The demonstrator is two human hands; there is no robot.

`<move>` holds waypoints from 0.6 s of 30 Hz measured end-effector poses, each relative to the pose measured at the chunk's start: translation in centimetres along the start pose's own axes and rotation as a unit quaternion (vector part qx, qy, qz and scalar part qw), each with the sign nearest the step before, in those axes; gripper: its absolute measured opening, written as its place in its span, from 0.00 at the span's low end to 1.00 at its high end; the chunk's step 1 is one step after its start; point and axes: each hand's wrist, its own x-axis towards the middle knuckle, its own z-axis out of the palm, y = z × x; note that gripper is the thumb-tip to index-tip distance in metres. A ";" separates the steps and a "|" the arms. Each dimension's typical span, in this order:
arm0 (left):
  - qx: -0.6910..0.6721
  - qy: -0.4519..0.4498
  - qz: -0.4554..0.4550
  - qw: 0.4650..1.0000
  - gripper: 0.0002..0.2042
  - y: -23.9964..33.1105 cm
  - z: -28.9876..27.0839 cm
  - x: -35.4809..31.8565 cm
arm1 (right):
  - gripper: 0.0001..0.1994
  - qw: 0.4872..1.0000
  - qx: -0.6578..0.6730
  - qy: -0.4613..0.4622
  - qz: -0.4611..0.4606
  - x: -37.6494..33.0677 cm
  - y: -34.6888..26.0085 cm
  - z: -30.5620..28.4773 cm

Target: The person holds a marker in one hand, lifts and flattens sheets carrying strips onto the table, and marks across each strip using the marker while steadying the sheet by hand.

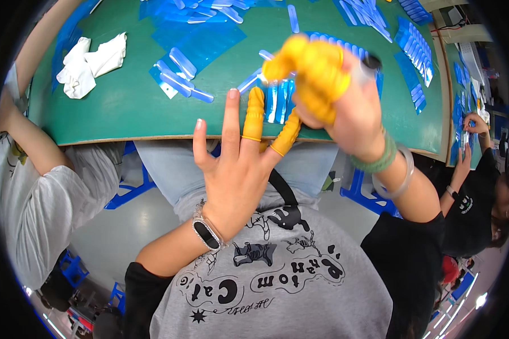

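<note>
My left hand (pixel 232 152) lies palm down at the near edge of the green table, fingers spread, with yellow finger cots on two digits. Its cot-covered fingers rest beside a small row of shiny blue strips (pixel 280 101). To the right, my right hand (pixel 345 107) is raised over the table, its yellow-cotted fingers curled closed. A pale cylinder with a black end (pixel 370 63) sticks out of that fist; its kind does not show. A loose blue strip (pixel 250 82) lies just past my left fingertips.
Blue strips (pixel 178 79) lie in a loose group at left, near crumpled white gloves (pixel 85 65). Blue film (pixel 192 45) and more strips cover the far side; rows of strips (pixel 415 51) lie at right. A co-worker's arm (pixel 34 135) is at left; another person's hands (pixel 469 133) work at far right.
</note>
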 end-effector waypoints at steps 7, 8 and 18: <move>-0.012 -0.030 0.011 0.999 0.28 -0.2 -0.7 -0.1 | 0.16 0.994 0.029 0.101 -0.030 2.1 1.2 -1.3; -0.013 -0.029 0.011 0.999 0.28 -0.1 -0.5 0.1 | 0.16 0.994 0.028 0.101 -0.030 2.3 1.3 -1.6; 0.029 0.005 0.017 0.999 0.34 0.4 0.0 0.4 | 0.16 0.997 0.034 0.014 -0.067 1.5 0.9 -2.9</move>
